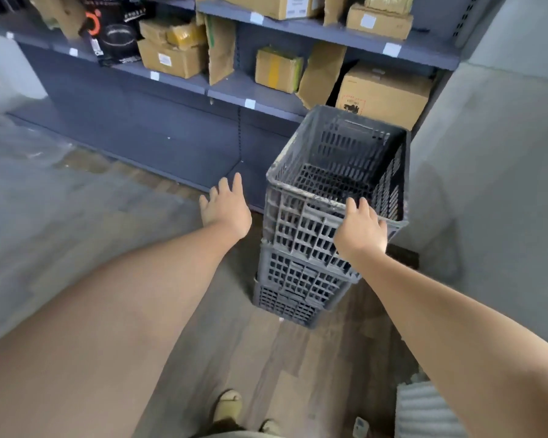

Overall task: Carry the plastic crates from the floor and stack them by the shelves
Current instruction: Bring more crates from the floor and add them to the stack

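Three grey crates [317, 248] stacked before the shelves [222, 90]. Left hand [225, 207], grip released, beside the stack; right hand [361, 229], fingers spread, at its top rim.

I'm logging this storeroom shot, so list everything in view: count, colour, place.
crates: three, dark grey, stacked on the floor by the shelves
shelves: one blue-grey unit, along the back
cartons: several, brown, on the shelves
black package: one, upper left shelf
floor: wood-look planks, partly under grey sheeting
wall: grey, right
shoes: two, tan, bottom edge
left hand: open, beside the stack
right hand: on the top crate's near rim
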